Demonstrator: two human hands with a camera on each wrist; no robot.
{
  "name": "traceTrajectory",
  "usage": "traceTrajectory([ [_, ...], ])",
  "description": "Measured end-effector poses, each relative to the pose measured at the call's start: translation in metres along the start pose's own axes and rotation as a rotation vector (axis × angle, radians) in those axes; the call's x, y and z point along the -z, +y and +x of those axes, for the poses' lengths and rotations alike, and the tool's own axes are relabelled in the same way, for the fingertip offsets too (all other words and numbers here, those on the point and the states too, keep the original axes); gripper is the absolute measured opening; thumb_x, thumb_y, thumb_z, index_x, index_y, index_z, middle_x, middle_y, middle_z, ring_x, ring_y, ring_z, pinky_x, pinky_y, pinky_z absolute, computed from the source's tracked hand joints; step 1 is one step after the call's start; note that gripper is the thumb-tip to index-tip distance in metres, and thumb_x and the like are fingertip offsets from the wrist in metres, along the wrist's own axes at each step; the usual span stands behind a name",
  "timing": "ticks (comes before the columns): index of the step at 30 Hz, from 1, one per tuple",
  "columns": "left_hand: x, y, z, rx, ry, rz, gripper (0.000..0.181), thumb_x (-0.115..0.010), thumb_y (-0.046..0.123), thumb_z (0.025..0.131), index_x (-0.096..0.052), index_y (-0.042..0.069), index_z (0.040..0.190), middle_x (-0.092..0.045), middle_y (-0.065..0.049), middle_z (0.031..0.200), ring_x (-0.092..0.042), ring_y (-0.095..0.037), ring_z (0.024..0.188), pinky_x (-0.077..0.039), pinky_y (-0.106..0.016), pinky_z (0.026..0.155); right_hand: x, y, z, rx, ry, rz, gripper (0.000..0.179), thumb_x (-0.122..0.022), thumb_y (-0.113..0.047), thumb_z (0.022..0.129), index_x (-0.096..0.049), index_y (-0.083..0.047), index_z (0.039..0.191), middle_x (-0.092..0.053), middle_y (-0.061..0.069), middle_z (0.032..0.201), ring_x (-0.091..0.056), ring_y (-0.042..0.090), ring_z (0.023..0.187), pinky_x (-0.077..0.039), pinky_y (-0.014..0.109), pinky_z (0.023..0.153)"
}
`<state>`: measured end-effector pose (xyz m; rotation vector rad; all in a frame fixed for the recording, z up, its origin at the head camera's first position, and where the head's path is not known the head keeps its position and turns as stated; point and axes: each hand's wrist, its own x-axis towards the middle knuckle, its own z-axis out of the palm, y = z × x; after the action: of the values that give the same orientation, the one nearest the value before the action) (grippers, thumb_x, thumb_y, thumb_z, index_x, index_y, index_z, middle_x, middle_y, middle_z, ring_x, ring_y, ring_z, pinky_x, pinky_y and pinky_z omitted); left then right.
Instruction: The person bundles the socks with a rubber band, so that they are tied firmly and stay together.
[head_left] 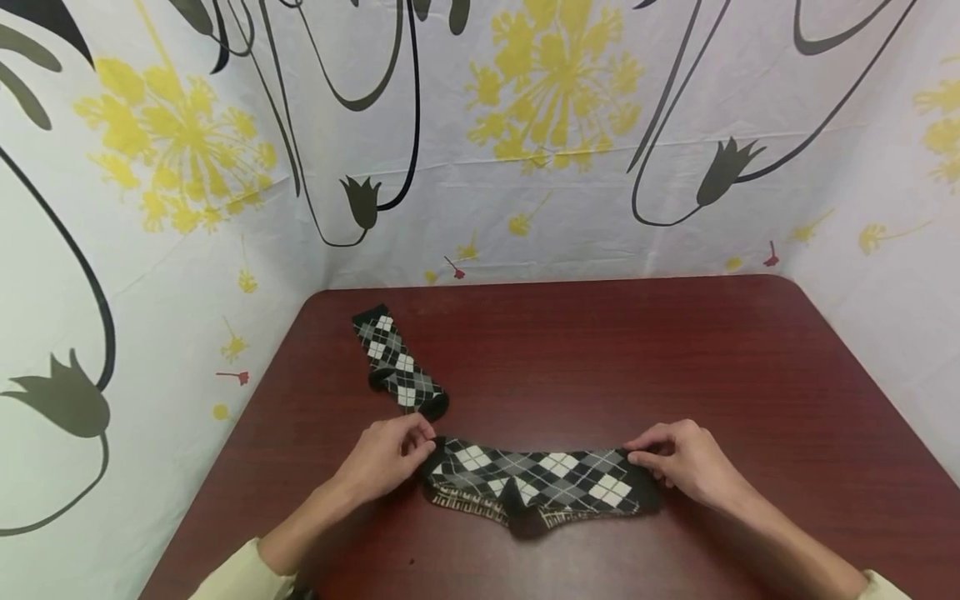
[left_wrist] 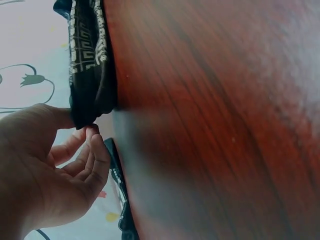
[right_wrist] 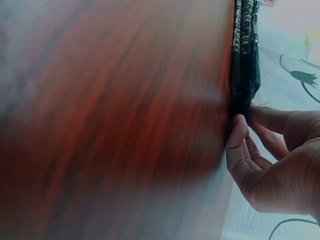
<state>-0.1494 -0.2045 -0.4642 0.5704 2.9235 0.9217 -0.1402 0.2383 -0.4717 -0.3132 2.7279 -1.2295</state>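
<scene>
While both hands are busy with it, the near argyle sock [head_left: 555,479] lies sideways on the worktop [head_left: 675,367], well apart from the far edge, with its dark heel turned towards the person. The left hand [head_left: 386,454] pinches one dark end between thumb and fingers, and the right hand [head_left: 690,462] pinches the opposite dark end in the same manner. A second argyle sock [head_left: 405,367] rests nearer to the far left corner, set at a slant, and its dark toe is just beside the left hand.

Along the lower side of the near sock runs a beige pattern [head_left: 465,502], which looks a little like letters or a key border; I cannot read any word in it. The left wrist view shows this pattern larger and paler, and the second sock appears there only as a narrow strip. The right wrist view shows pale stitching in more than one row, so the fabric seems layered; whether there is one sock or two stacked, I cannot tell. Only the head view gives the diamonds on top clearly, the cream sleeves [head_left: 243,575], and the white cloth [head_left: 420,258] with yellow flowers rising behind the far edge.
</scene>
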Motion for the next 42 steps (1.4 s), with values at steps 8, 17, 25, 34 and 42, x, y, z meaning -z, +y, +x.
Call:
traceTrajectory([
  [8, 0.006, 0.004, -0.004, -0.024, -0.026, -0.088, 0.01, -0.079, 0.019, 0.099, -0.074, 0.017, 0.107, -0.064, 0.015, 0.083, -0.061, -0.002, 0.072, -0.052, -0.026, 0.069, 0.004, -0.003, -0.004, -0.028, -0.017, -0.011, 0.01, -0.083, -0.015, 0.093, -0.076, -0.009, 0.099, -0.066, -0.003, 0.08, -0.062, 0.01, 0.064, -0.05, 0.026, 0.059],
  [17, 0.01, 0.007, -0.007, -0.12, -0.003, -0.136, 0.006, -0.072, 0.016, 0.103, -0.068, 0.019, 0.105, -0.069, 0.013, 0.087, -0.063, -0.002, 0.077, -0.054, -0.029, 0.072, 0.01, -0.008, -0.01, 0.065, -0.086, 0.117, 0.01, -0.072, -0.003, 0.099, -0.064, -0.007, 0.102, -0.073, 0.006, 0.095, -0.064, 0.012, 0.064, -0.054, 0.03, 0.058],
  [25, 0.015, 0.011, -0.009, -0.084, -0.174, -0.399, 0.006, -0.06, 0.016, 0.111, -0.06, 0.01, 0.113, -0.071, 0.003, 0.082, -0.068, -0.02, 0.065, -0.06, -0.034, 0.063, 0.018, -0.005, -0.009, 0.077, -0.112, 0.254, 0.012, -0.067, -0.004, 0.104, -0.062, 0.0, 0.113, -0.074, 0.008, 0.093, -0.064, 0.013, 0.065, -0.056, 0.033, 0.057],
  [34, 0.022, 0.008, -0.009, -0.04, -0.296, -0.587, 0.01, -0.055, 0.011, 0.112, -0.055, 0.002, 0.117, -0.067, -0.003, 0.075, -0.067, -0.047, 0.065, -0.061, -0.037, 0.062, 0.026, -0.005, -0.01, 0.066, -0.196, 0.318, 0.019, -0.062, -0.003, 0.106, -0.067, 0.006, 0.122, -0.074, 0.014, 0.098, -0.07, 0.011, 0.077, -0.059, 0.032, 0.061],
  [42, 0.021, 0.007, -0.012, 0.017, -0.388, -0.658, 0.011, -0.056, 0.011, 0.112, -0.052, 0.002, 0.117, -0.064, -0.001, 0.079, -0.068, -0.039, 0.063, -0.061, -0.034, 0.06, 0.028, 0.0, -0.008, 0.045, -0.325, 0.444, 0.025, -0.057, -0.001, 0.108, -0.061, 0.014, 0.128, -0.073, 0.017, 0.091, -0.067, 0.017, 0.058, -0.056, 0.038, 0.05],
])
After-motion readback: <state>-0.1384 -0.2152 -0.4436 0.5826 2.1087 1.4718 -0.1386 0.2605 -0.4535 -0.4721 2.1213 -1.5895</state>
